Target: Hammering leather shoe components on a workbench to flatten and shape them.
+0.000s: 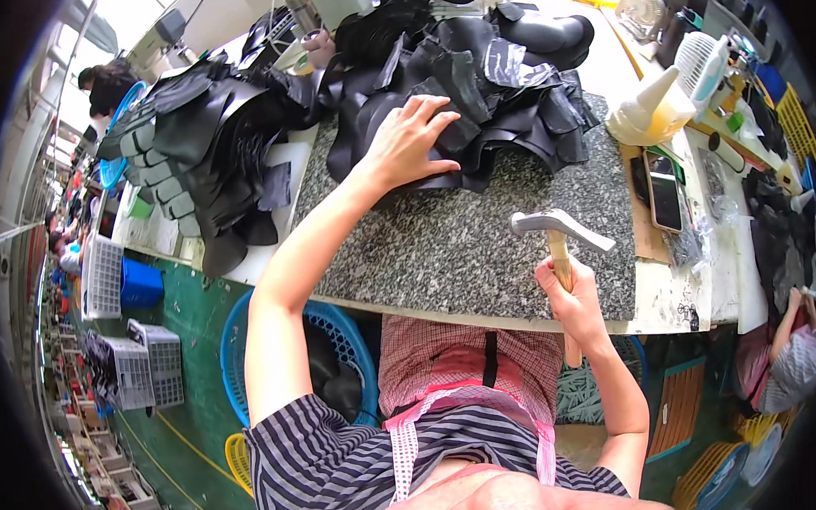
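Observation:
In my right hand (571,296) is a hammer (560,223) with a wooden handle, its metal head raised over the near right part of a speckled granite slab (426,254). My left hand (413,145) reaches forward over a pile of black leather-like pieces (502,108). Its fingers are spread, and the fingertips are at the near side of the pile; whether they press on a piece I cannot tell. More black pieces (215,127) lie heaped to the left, beside a stack of grey-edged ones.
A phone (665,192) and a bottle of yellowish liquid (650,112) stand right of the slab, near a small fan (700,65). Below the table edge is a blue basket (236,351) with black pieces. Grey crates (147,363) stand on the green floor. Another person (789,359) works at right.

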Motion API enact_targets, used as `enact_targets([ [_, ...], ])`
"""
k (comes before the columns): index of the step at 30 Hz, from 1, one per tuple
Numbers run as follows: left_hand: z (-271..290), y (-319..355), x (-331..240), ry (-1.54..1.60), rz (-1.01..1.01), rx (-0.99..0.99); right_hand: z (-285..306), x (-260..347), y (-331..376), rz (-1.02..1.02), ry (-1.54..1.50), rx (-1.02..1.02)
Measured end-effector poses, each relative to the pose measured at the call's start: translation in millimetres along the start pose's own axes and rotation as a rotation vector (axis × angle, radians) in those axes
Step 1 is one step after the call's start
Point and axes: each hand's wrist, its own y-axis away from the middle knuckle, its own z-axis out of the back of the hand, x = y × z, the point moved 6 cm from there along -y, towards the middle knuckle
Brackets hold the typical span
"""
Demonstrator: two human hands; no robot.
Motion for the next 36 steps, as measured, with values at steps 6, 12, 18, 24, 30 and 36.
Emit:
enact_targets([
  [6, 13.7, -8.7, 32.6, 0.154, 0.067, -0.327, 12.4, 4.6, -1.5, 0.014, -0.005, -0.024],
  [12, 137.7, 3.5, -17.5, 0.413, 0.104, -0.541, 16.4, 13.9, -12.5, 0.057, -0.085, -0.032],
  [18, 126.7, 16.2, -119.6, 0.608, 0.11, -0.004, 22.9, 37.5, -7.7, 0.12, -0.151, -0.005],
  [24, -5.8, 78.0, -137.9, 0.577, 0.316, 0.168, 32.9, 42.7, 27.9, 0.095, 0.258, 0.074],
  [30, -16.2, 73.9, -139.1, 0.7, 0.565, 0.405, 19.9, 12.4, 44.4, -0.012, 0.421, 0.165],
  [36, -13.5, 60.7, -140.7, 0.646, 0.28, 0.371, 18.3, 2.0, 38.9, -0.043, 0.429, 0.128],
])
